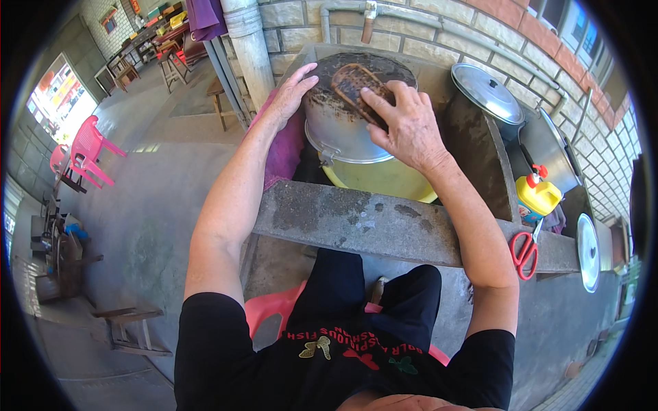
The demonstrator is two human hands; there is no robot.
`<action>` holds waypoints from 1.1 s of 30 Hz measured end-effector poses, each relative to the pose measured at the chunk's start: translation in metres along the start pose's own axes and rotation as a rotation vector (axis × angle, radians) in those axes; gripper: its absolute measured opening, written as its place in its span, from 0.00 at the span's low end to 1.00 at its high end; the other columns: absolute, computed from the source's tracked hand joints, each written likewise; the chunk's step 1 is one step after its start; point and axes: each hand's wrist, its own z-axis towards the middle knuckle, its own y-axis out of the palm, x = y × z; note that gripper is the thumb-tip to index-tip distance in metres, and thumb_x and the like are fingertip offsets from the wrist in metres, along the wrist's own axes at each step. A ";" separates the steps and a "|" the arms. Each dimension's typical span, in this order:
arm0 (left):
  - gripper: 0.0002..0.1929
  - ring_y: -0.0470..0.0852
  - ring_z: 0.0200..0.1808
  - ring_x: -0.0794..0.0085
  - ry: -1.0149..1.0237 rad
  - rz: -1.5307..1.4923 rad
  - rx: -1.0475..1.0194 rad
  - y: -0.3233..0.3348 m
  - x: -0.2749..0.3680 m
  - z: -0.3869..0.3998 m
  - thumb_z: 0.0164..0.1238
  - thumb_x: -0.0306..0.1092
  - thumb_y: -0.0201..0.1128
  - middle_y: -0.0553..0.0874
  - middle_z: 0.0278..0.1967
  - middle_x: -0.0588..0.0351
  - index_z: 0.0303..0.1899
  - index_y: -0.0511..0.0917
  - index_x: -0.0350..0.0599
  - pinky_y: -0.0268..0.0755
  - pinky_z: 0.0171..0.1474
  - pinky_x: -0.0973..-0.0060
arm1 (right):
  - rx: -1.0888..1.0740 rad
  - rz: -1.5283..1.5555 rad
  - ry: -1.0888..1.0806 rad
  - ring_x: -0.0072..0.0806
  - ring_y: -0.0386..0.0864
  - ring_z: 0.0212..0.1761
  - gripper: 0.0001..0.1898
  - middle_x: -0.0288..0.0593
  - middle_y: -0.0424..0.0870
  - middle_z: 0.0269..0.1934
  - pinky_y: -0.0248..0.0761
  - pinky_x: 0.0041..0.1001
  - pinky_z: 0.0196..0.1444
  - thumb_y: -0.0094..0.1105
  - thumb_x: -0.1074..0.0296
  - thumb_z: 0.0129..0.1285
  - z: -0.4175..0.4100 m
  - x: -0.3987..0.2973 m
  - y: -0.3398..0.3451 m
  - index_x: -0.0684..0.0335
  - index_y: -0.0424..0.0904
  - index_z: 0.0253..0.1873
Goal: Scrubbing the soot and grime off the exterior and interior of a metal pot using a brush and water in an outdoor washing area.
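A metal pot with a blackened bottom rests upside down in a concrete sink, over a yellow-green basin. Against that dark bottom, my right hand grips a worn brown scrubbing brush, its oval back facing up. My left hand is at the pot's upper left edge, fingers extended and a little apart, with nothing in its grasp; whether its fingertips touch the pot is hard to tell. Purple cloth lies over the sink's left wall, below my left wrist.
Right of the sink's divider stand a lidded pot, another large pot and a yellow bottle. Red-handled scissors and a metal lid lie on the ledge. A pipe with a tap runs above.
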 end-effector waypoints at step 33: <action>0.37 0.68 0.66 0.57 -0.152 0.282 0.142 -0.006 -0.040 0.022 0.73 0.61 0.47 0.68 0.69 0.47 0.73 0.59 0.46 0.68 0.59 0.54 | 0.089 -0.003 -0.038 0.42 0.73 0.58 0.34 0.46 0.71 0.57 0.65 0.38 0.59 0.66 0.71 0.50 -0.011 0.023 0.036 0.41 0.72 0.65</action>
